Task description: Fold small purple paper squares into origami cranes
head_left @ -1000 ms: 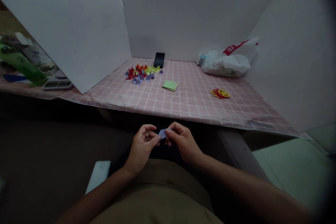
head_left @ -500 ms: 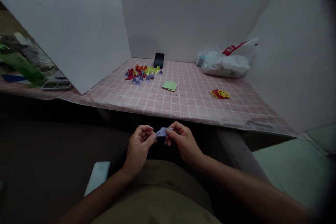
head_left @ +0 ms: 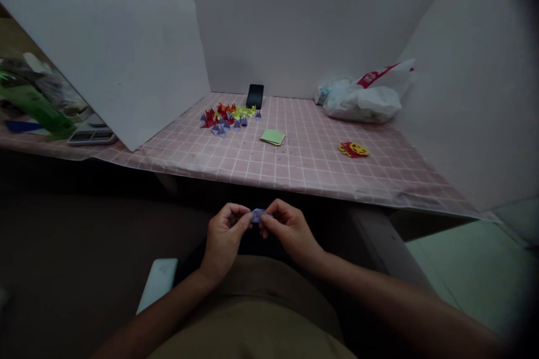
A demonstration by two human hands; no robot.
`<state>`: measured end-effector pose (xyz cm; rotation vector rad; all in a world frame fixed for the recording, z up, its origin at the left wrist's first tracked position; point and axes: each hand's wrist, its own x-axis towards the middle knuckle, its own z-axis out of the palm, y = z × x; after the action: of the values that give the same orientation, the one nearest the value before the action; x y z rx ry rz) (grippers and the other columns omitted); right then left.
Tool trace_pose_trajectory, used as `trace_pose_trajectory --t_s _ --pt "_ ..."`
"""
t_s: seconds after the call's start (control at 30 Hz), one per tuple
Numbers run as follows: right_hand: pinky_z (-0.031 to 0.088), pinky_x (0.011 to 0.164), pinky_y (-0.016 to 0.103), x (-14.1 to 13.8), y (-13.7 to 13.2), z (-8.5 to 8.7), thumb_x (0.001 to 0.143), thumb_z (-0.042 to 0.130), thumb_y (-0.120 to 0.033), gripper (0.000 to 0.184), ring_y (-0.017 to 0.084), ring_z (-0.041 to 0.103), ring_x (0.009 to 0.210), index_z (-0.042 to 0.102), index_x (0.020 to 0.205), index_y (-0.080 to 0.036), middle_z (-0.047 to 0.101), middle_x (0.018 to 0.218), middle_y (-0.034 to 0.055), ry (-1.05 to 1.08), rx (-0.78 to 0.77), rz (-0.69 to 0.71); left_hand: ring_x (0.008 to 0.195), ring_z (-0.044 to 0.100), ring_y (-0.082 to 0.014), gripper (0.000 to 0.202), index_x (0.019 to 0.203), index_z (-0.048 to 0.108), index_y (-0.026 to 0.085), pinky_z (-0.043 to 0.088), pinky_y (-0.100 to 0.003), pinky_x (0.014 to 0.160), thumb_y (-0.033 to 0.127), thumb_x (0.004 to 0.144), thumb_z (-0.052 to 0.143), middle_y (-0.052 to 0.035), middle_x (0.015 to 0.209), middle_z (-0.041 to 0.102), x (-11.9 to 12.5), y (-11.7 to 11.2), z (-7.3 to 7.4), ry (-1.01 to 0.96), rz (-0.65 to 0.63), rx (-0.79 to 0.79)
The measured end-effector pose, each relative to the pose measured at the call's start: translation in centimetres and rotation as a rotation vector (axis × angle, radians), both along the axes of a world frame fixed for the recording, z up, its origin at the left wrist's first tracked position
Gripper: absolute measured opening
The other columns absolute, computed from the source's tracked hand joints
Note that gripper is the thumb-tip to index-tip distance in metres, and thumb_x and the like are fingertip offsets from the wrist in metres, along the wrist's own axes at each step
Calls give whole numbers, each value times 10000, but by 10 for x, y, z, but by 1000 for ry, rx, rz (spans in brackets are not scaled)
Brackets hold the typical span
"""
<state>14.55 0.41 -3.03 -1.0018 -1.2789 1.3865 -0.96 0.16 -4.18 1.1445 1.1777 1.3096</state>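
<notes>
Below the table's front edge, over my lap, both hands pinch a small folded purple paper piece [head_left: 257,215]. My left hand [head_left: 224,236] grips its left end with thumb and forefinger. My right hand [head_left: 287,230] grips its right end, fingers curled. The two hands nearly touch. On the pink checked tablecloth [head_left: 295,168] beyond lies a cluster of small folded paper shapes [head_left: 228,116] in red, orange, yellow and purple, and a stack of green paper squares [head_left: 273,136].
A black phone [head_left: 255,96] leans at the back wall. A white plastic bag [head_left: 364,100] sits back right, a red and yellow paper cutout [head_left: 353,150] nearer. White boards wall the table. A calculator [head_left: 91,136] and green clutter lie left. A white object [head_left: 158,284] rests by my left thigh.
My hands have drawn closer together, and the purple paper now shows shorter and more bunched between the fingertips than before.
</notes>
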Motion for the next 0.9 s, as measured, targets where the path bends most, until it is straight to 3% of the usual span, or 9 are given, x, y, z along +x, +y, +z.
trace_pose_trajectory --t_s 0.27,0.57,0.9 --pt "430 598 257 2 3 -4 836 648 -278 186 110 550 586 547 713 -183 599 636 -24 -64 75 5 662 610 -114 179 896 668 164 489 -220 639 264 760 729 14 729 666 -1 1 2 -3 -28 -22" --pt "410 588 251 3 0 -7 870 615 -247 173 117 536 599 583 713 -181 585 631 -18 -226 237 15 634 571 -113 144 778 673 166 446 -217 610 305 816 686 13 682 653 -2 -1 2 173 -28 42" --pt "429 591 254 4 0 -6 887 596 -277 179 117 556 594 581 739 -178 596 652 -13 -169 183 26 670 612 -124 129 823 668 175 481 -224 637 303 834 665 9 722 673 1 -2 -2 133 -30 61"
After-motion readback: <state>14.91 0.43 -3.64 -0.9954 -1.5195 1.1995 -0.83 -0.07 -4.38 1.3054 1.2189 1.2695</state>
